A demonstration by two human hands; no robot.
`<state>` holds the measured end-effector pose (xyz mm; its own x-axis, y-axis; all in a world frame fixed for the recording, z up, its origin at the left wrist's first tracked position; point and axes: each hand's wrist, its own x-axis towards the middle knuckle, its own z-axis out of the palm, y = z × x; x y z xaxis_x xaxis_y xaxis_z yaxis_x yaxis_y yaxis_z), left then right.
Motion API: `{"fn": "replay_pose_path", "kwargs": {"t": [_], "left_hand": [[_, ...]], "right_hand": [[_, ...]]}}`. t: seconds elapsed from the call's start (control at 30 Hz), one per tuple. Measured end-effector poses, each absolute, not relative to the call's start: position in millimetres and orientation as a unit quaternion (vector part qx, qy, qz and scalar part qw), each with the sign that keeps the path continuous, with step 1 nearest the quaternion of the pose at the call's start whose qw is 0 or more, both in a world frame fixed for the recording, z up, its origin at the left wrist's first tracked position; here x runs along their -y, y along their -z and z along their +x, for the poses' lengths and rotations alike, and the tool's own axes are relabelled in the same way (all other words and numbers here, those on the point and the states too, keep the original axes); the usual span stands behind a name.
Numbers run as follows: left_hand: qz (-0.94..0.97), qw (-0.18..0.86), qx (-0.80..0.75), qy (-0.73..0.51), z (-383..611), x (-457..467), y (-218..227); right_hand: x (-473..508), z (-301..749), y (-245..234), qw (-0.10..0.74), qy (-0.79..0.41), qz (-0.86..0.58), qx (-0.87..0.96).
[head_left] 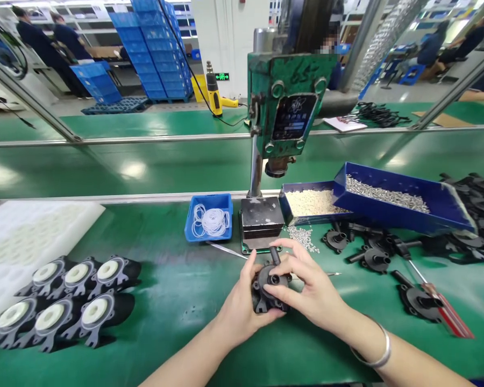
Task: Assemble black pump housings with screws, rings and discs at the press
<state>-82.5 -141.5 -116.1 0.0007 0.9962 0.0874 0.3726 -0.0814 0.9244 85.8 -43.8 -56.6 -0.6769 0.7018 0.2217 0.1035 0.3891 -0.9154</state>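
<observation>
Both hands are on a black plastic pump housing point(262, 301) just above the green bench, in front of the press. My left hand point(242, 303) wraps round its left side and underneath, thumb up along the edge. With thumb and fingers, my right hand point(306, 285) grips a round black cover point(273, 271) that has a pipe stub pointing up and away; it sits on top of the housing. Whether the cover is fully seated I cannot tell. Behind the hands stands the press base point(262, 215), with small metal rings point(302, 238) scattered beside it.
A blue tray point(189, 231) holds white rubber rings. Blue bins point(403, 209) hold metal pins and pale small parts. Several housings with white rotors point(76, 274) stand left, near a white foam sheet point(84, 215). Black covers point(417, 301) and a screwdriver point(447, 309) lie right. The green press head point(286, 75) overhangs.
</observation>
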Motion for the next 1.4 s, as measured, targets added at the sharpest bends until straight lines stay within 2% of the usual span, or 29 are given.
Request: {"fn": "replay_pose_path", "kwargs": {"t": [0.27, 0.4, 0.53, 0.7, 0.87, 1.27, 1.4], "left_hand": [[0.622, 0.363, -0.559, -0.411, -82, 140, 113], [0.627, 0.358, -0.558, -0.41, -82, 140, 114], [0.632, 0.345, -0.559, -0.411, -82, 141, 117], [0.669, 0.289, -0.532, -0.431, -83, 141, 122], [0.667, 0.293, -0.52, -0.445, -84, 139, 125], [0.646, 0.302, -0.552, -0.432, -83, 136, 121], [0.648, 0.291, -0.569, -0.415, -84, 137, 108]], "right_hand": [[36, 88, 59, 0.291, -0.607, -0.303, 0.675], [40, 89, 60, 0.299, -0.53, -0.292, 0.737], [46, 90, 67, 0.261, -0.431, -0.268, 0.821], [44, 89, 80, 0.229, -0.469, -0.285, 0.804], [45, 89, 82, 0.216, -0.483, -0.272, 0.804], [50, 84, 86, 0.26, -0.423, -0.28, 0.822], [42, 91, 61, 0.237, -0.398, -0.245, 0.852]]}}
